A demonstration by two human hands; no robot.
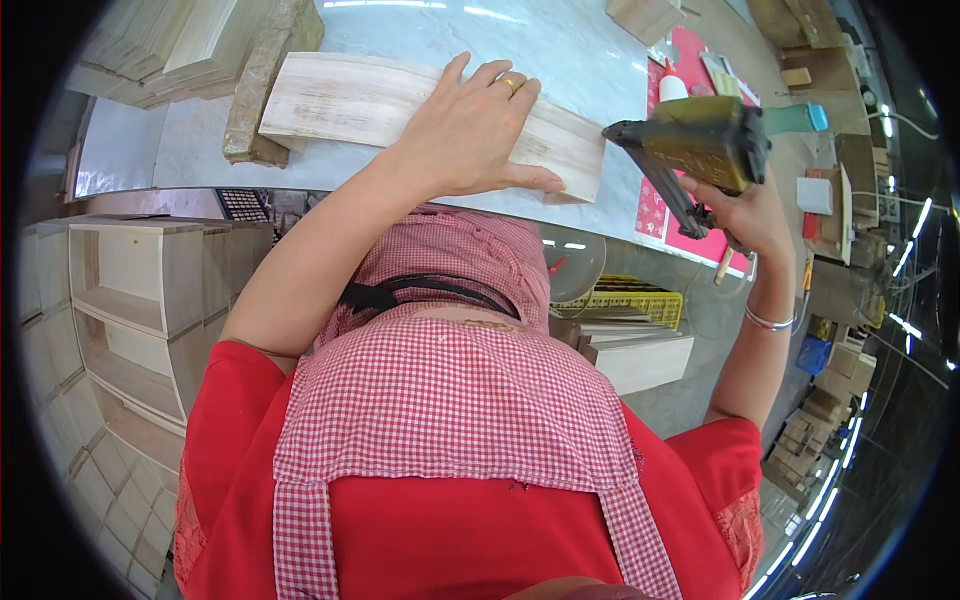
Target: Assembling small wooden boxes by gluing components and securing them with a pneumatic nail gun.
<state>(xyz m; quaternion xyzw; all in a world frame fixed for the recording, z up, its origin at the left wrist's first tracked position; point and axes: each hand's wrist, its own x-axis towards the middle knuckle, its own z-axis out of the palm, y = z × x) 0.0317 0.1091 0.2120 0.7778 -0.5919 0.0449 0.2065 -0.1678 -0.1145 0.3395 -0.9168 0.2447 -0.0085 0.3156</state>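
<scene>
A long, pale wooden board (350,100) lies across the bluish-white worktop in front of me, with short wooden parts showing under its near edge. Across it my left hand (470,125) is spread, thumb at the near edge and fingers over the far edge, holding it down. A ring is on one finger. Gripped by the handle in my right hand (745,215) is a pneumatic nail gun (705,140), olive-brown and black. Its nose is at the board's right end; whether it touches the wood I cannot tell. My right fingers are partly hidden behind the tool.
A tape-wrapped bar (262,100) lies by the board's left end. Stacked wooden panels (170,45) stand beyond it. A white glue bottle (672,83) stands on a pink patterned sheet (690,55) at right. Wooden boxes (125,270) are piled at left; a yellow crate (640,297) sits below the table.
</scene>
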